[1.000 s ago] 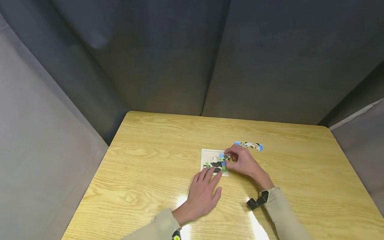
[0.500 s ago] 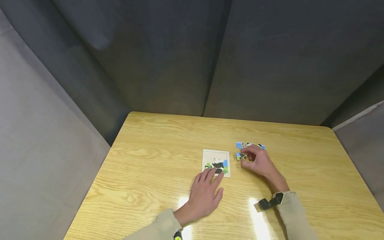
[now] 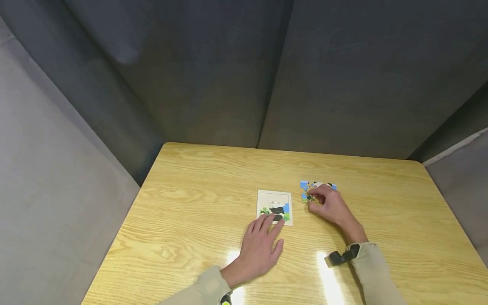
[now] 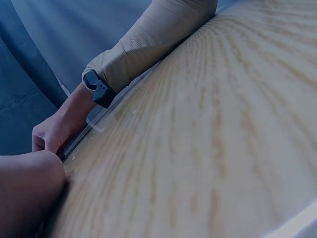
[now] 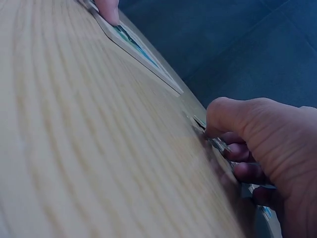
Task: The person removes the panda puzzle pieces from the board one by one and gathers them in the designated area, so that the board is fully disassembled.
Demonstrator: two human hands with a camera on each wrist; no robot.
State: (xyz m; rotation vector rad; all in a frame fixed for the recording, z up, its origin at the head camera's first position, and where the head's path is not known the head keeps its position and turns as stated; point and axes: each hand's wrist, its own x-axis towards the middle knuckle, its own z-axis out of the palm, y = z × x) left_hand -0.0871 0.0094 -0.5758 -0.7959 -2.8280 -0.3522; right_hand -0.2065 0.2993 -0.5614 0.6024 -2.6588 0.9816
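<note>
A square puzzle board [image 3: 264, 197] with a pale frame lies mid-table, its lower part filled with black, white, green and blue panda pieces. The left hand [image 3: 259, 250] rests flat, fingertips on the board's near edge and lower pieces. To the right of the board, the right hand [image 3: 327, 205] pinches a blue, green and black puzzle piece [image 3: 305, 198] between thumb and fingers, low at the tabletop. In the right wrist view the thumb [image 5: 233, 116] is down beside the piece, and the curled fingers partly hide it.
Just beyond the right hand lie several loose puzzle pieces [image 3: 304, 184], blue with parts of a panda face, partly covered by the fingers. The wooden table [image 3: 206, 182] ends at the back against a dark curtain [image 3: 213, 84]. Both wrists wear small black devices [image 3: 344, 255].
The right hand has moved right, from the board's right edge to beside the loose pieces, carrying the puzzle piece down to the table. The left hand has stayed on the board.
</note>
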